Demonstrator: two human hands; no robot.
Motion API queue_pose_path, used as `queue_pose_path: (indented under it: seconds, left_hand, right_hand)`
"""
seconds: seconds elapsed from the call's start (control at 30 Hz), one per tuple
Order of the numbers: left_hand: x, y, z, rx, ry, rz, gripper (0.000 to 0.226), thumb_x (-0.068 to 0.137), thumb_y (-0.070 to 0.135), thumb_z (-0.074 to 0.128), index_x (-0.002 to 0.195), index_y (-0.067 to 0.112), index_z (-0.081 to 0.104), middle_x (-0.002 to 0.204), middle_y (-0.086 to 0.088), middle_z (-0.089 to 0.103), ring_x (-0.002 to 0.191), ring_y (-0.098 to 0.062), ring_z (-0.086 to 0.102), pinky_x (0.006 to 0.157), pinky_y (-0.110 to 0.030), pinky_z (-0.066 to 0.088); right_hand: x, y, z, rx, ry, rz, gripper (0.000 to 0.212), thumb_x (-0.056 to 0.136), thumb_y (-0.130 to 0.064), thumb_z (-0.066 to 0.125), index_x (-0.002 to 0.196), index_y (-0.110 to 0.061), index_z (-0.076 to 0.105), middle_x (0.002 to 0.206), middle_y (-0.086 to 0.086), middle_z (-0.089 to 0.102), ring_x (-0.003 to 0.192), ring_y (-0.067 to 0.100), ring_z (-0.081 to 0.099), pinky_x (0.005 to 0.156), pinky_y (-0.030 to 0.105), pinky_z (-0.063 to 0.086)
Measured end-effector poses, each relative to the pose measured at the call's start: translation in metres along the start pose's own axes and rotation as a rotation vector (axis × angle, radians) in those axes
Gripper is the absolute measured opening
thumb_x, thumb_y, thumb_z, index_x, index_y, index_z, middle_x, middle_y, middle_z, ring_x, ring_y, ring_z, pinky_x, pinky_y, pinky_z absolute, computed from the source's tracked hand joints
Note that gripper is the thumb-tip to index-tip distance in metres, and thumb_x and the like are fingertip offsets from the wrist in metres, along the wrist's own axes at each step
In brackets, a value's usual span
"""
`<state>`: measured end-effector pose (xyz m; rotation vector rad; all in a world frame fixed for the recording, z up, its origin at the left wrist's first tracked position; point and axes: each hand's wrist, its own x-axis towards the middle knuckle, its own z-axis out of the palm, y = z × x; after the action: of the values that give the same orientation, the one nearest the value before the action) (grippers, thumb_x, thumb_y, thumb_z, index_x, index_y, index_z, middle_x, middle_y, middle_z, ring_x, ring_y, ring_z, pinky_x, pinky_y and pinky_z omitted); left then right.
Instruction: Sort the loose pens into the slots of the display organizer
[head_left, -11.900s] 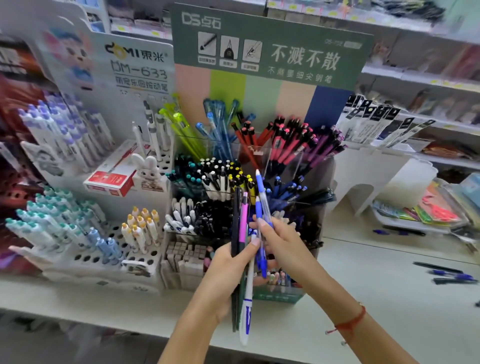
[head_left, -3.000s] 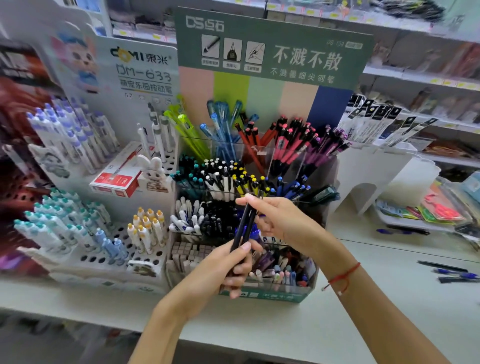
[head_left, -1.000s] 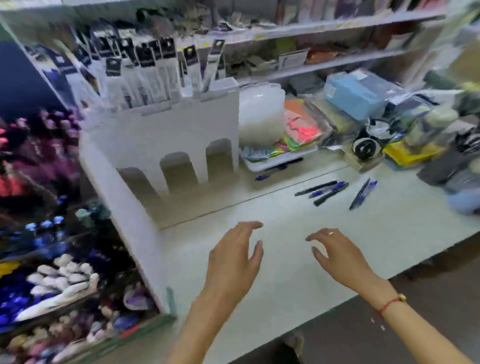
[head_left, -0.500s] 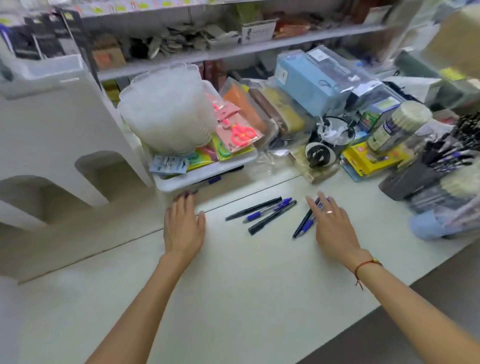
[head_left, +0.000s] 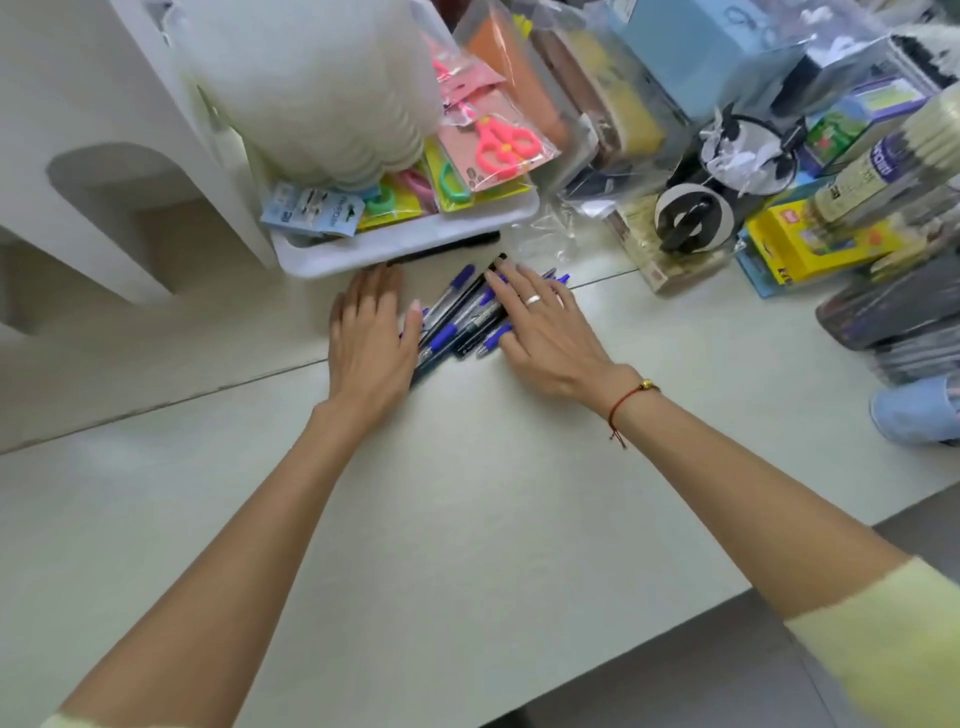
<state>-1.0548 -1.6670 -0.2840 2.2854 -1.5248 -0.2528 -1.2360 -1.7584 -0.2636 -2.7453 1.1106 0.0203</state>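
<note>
Blue and black pens (head_left: 457, 317)

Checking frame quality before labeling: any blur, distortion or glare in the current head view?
Head view: centre is sharp, the pens and both hands, left hand and right hand, read clearly; far right goods and bottom sleeve corners smear; wide-angle bends the white stand and counter edge; lighting is soft, shadows faint, mild glare on the plastic bags.

Pale yellow sleeves (head_left: 893, 639) pushed up both arms, forearms bare. R wrist: thin red cord bracelet (head_left: 626, 402) w/ small gold bead. R hand (head_left: 545, 325): silver ring (head_left: 532, 300) on finger.
</note>
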Motion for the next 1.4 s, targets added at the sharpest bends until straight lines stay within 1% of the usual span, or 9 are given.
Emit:
queue_pose_path:
  seconds: [0.27,0.43,0.53,0.67,0.87,1.0,1.13,1.23,1.4]
  left_hand:
    - [-0.018,0.006,-0.003,-0.087,-0.034,0.029,0.065,0.095,0.061,0.024,0.14,0.018,0.043,0.15,0.001,0.038,0.139,-0.019,0.027,0.115,-0.041,0.019]
    - [-0.039,0.01,-0.007,-0.039,-0.075,0.125,0.094,0.081,0.068,0.055,0.152,0.018,0.019,0.16,0.002,0.015,0.146,-0.016,0.01,0.118,-0.033,0.008]
    - [-0.04,0.008,-0.009,-0.008,-0.152,0.111,0.101,0.081,0.071,0.051,0.154,0.018,0.004,0.162,0.001,0.002,0.148,-0.014,-0.001,0.12,-0.035,0.002]
    - [-0.037,0.001,-0.01,0.053,-0.287,0.217,0.088,0.084,0.074,0.038,0.153,0.024,0.016,0.161,0.003,0.009,0.148,-0.014,0.002,0.119,-0.036,-0.003]
    - [-0.057,0.001,-0.026,0.049,-0.239,0.312,0.066,0.085,0.059,0.039,0.143,0.027,0.043,0.141,0.003,0.047,0.131,-0.019,0.04,0.108,-0.032,0.029]
    - [-0.046,0.02,-0.035,0.165,-0.32,0.37,0.062,0.09,0.046,0.051,0.145,0.018,0.039,0.14,-0.002,0.047,0.129,-0.025,0.042,0.1,-0.036,0.038]
    - [-0.035,0.044,-0.034,0.384,-0.381,0.376,0.059,0.095,0.048,0.045,0.14,0.013,0.035,0.137,-0.006,0.042,0.123,-0.027,0.041,0.092,-0.037,0.039]
    - [-0.035,0.055,-0.032,0.461,-0.395,0.265,0.051,0.096,0.05,0.041,0.129,0.011,0.037,0.131,-0.006,0.042,0.118,-0.026,0.043,0.086,-0.035,0.039]
    - [-0.047,0.056,-0.037,0.468,-0.401,0.039,0.033,0.101,0.026,0.038,0.128,0.007,0.037,0.131,-0.007,0.044,0.118,-0.023,0.048,0.081,-0.032,0.044]
  right_hand:
    - [0.046,-0.014,0.003,0.088,0.097,0.045,0.063,0.085,-0.033,0.024,0.144,-0.014,0.037,0.141,0.007,0.045,0.126,0.025,0.038,0.099,0.036,0.023]
    - [0.032,-0.01,0.002,0.03,0.114,-0.02,0.06,0.083,-0.039,0.019,0.126,-0.019,0.055,0.13,0.008,0.048,0.123,0.024,0.038,0.1,0.036,0.019]
    - [0.002,-0.008,0.003,0.093,0.019,-0.059,0.062,0.083,-0.038,0.017,0.133,-0.02,0.049,0.143,0.006,0.042,0.136,0.023,0.03,0.107,0.035,0.016]
    - [-0.039,-0.013,-0.004,0.137,-0.133,-0.099,0.073,0.082,-0.039,0.008,0.15,-0.022,0.029,0.156,0.0,0.027,0.143,0.021,0.019,0.113,0.032,0.011]
    - [-0.066,0.017,-0.034,0.09,-0.272,0.006,0.076,0.087,-0.007,0.043,0.153,-0.024,0.01,0.161,-0.004,0.006,0.148,0.018,0.001,0.118,0.035,0.005]
    - [-0.076,0.031,-0.033,-0.058,-0.314,0.098,0.069,0.091,-0.012,0.043,0.153,-0.013,0.013,0.161,0.005,0.009,0.147,0.025,0.011,0.117,0.038,0.017]
    - [-0.084,0.026,-0.019,-0.136,-0.023,0.031,0.04,0.075,-0.013,0.074,0.113,-0.009,0.062,0.108,0.011,0.063,0.093,0.031,0.063,0.075,0.04,0.052]
    - [-0.089,0.02,-0.015,-0.138,0.021,0.025,0.027,0.071,-0.018,0.08,0.091,-0.017,0.062,0.084,0.0,0.058,0.072,0.021,0.058,0.061,0.031,0.047]
    - [-0.104,0.0,-0.022,-0.326,-0.151,-0.005,0.046,0.04,-0.004,0.086,0.074,-0.017,0.058,0.068,-0.001,0.053,0.053,0.016,0.052,0.044,0.025,0.021]
